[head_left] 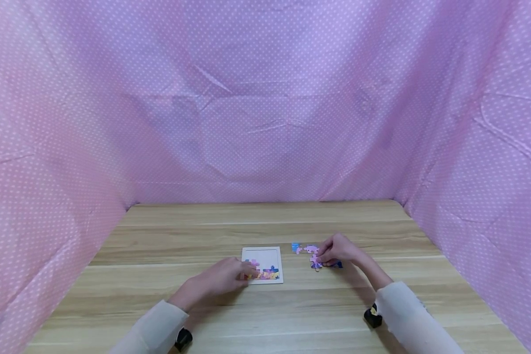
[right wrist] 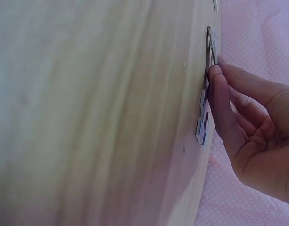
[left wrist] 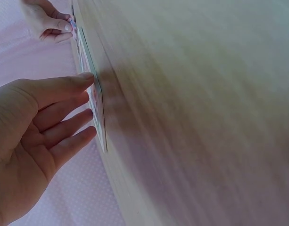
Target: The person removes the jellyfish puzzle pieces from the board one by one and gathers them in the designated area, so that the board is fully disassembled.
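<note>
In the head view, a shallow white puzzle tray [head_left: 278, 251] lies on the table, with colourful joined pieces [head_left: 270, 274] along its lower part. My left hand [head_left: 223, 276] is at the tray's left front corner, its fingers reaching over the pieces there. The left wrist view shows its thumb [left wrist: 83, 81] by the tray's edge, with gently bent fingers and nothing gripped. To the right of the tray, my right hand [head_left: 339, 247] pinches a pink and purple puzzle piece [head_left: 315, 260] between thumb and fingers, seen edge-on as a thin piece [right wrist: 212, 44] in the right wrist view.
Loose puzzle pieces [head_left: 310, 249] lie around the right hand, including a blue one [head_left: 296, 247] nearer the tray; the hand partly covers others. The wood-grain table [head_left: 203, 226] is enclosed by pink dotted cloth [head_left: 265, 147]. Black wrist devices [head_left: 373, 317] sit below both sleeves.
</note>
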Tool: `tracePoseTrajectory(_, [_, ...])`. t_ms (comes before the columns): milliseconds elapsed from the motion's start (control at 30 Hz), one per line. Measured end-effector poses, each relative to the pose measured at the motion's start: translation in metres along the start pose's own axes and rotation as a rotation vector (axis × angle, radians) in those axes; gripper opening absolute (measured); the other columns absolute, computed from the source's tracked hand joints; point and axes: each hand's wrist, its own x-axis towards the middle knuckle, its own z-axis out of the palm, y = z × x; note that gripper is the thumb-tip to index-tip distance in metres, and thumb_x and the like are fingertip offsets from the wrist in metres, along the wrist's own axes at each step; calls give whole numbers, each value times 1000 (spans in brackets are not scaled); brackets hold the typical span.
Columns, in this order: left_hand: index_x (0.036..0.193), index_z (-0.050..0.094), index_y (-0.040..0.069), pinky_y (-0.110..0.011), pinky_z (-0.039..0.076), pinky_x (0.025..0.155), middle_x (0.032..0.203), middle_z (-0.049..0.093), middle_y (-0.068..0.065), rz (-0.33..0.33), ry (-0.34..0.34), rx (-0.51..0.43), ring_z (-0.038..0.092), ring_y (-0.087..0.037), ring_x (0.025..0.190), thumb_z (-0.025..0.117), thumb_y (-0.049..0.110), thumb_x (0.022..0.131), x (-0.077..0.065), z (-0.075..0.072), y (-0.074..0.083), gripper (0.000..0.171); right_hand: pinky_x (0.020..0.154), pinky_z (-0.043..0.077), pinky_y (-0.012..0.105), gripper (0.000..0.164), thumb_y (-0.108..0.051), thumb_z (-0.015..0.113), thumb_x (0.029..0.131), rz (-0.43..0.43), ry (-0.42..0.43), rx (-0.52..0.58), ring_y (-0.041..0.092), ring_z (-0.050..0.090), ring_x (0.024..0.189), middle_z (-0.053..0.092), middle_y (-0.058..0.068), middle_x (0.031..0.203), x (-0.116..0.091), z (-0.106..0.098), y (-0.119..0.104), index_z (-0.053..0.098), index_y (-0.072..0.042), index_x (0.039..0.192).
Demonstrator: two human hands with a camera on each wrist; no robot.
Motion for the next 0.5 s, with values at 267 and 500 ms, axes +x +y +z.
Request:
tracePoseTrajectory(267, [125, 73, 16, -22, 54, 79, 137, 67, -4, 1, -12, -12, 71, -12, 107, 71, 9, 95, 2, 1, -3, 32, 57, 58, 22, 11, 3, 81, 81, 51, 19, -44, 6, 64, 57, 75, 7, 71, 1, 1, -3, 75, 11, 85])
tracePoseTrajectory(500, [125, 74, 16, -18, 49, 69, 132, 70, -3, -9, -18, -32, 49, 1, 67, 70, 9, 95, 3, 2, -4, 30, 57, 58, 22, 8, 3, 78, 83, 53, 0, -58, 6, 66, 58, 75, 8, 71, 2, -2, -4, 76, 10, 85])
